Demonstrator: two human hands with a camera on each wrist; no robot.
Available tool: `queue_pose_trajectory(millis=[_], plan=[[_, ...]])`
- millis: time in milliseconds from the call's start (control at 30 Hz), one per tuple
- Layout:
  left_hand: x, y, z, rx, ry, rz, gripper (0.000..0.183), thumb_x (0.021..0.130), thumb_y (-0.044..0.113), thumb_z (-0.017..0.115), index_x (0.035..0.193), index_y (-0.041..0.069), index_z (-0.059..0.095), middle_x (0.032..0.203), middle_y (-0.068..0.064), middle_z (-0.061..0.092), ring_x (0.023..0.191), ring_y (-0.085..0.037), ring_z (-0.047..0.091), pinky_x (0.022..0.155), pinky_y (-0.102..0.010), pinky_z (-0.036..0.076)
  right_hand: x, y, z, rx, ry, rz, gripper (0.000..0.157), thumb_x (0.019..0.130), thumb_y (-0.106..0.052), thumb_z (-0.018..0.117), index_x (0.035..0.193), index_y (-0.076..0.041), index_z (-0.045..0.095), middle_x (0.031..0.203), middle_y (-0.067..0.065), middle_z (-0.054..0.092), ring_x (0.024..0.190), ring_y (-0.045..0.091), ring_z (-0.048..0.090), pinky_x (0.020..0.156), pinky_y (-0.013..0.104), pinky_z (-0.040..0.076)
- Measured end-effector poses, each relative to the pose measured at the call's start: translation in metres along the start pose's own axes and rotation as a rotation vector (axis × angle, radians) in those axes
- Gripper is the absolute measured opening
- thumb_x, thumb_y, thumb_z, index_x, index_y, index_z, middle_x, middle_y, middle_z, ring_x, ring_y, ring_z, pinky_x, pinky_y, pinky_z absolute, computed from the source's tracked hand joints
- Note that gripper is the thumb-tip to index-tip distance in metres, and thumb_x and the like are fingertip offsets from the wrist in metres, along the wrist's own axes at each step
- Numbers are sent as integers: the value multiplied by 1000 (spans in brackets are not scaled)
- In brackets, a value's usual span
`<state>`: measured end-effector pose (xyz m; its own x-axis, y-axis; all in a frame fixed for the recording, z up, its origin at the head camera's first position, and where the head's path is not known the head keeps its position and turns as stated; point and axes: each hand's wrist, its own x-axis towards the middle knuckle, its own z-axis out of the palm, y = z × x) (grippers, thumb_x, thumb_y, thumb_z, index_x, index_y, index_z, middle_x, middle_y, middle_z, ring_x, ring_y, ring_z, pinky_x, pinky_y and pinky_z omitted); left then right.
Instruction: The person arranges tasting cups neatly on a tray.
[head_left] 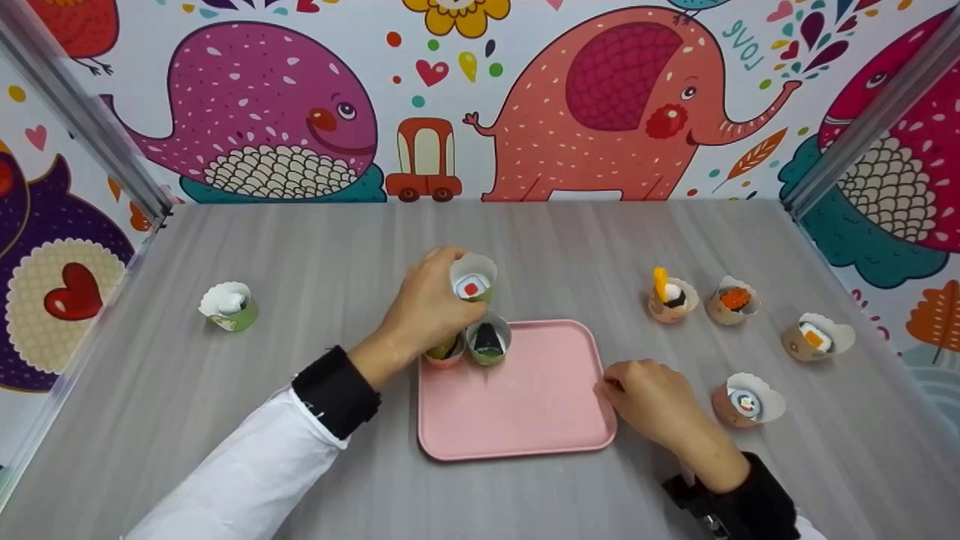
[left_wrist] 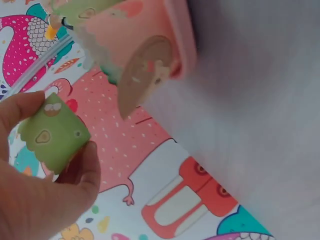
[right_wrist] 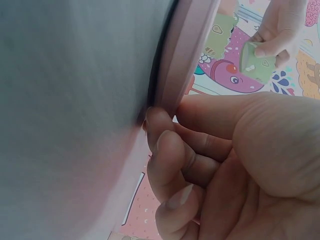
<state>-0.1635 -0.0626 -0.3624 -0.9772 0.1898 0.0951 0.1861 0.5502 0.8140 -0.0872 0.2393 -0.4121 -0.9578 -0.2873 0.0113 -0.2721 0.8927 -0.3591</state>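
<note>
1. The left hand grips a green paper cup holding a sushi piece, raised above the far left corner of the pink tray.
2. Two filled cups stand on that corner, just below the held cup.
3. The right hand rests on the table, fingers curled and touching the tray's right rim, holding nothing.
4. Four filled cups stand right of the tray; one cup stands well apart on the left.

word "LOVE" on the wallpaper, beside the elephant's trunk
</note>
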Motion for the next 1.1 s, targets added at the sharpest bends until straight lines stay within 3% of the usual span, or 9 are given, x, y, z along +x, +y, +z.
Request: queue_pose_trajectory(millis=[300, 667, 1100], plan=[[5, 16, 18, -1, -55, 87, 65, 80, 14, 85, 137, -1, 58, 125, -14, 64, 106, -28, 63, 89, -44, 59, 1, 1, 0, 10, -15, 13, 18, 94, -9, 75, 77, -13, 71, 64, -6, 55, 60, 13, 47, 56, 35, 38], [10, 27, 45, 33, -208, 140, 62, 81, 13, 85, 136, 0, 58, 123, -13, 64, 102, -25, 62, 85, -38, 57, 1, 1, 0, 8, -39, 27, 16, 95, -9, 75, 79, -12, 72, 65, -6, 56, 59, 13, 47, 55, 34, 38], [25, 20, 55, 95, -391, 114, 69, 80, 12, 86, 140, -1, 57, 123, -12, 66, 102, -23, 61, 85, -35, 53, 0, 0, 1, -16, 14, -13, 24, 93, -8, 75, 72, -15, 67, 63, -6, 54, 58, 12, 48, 54, 37, 41]])
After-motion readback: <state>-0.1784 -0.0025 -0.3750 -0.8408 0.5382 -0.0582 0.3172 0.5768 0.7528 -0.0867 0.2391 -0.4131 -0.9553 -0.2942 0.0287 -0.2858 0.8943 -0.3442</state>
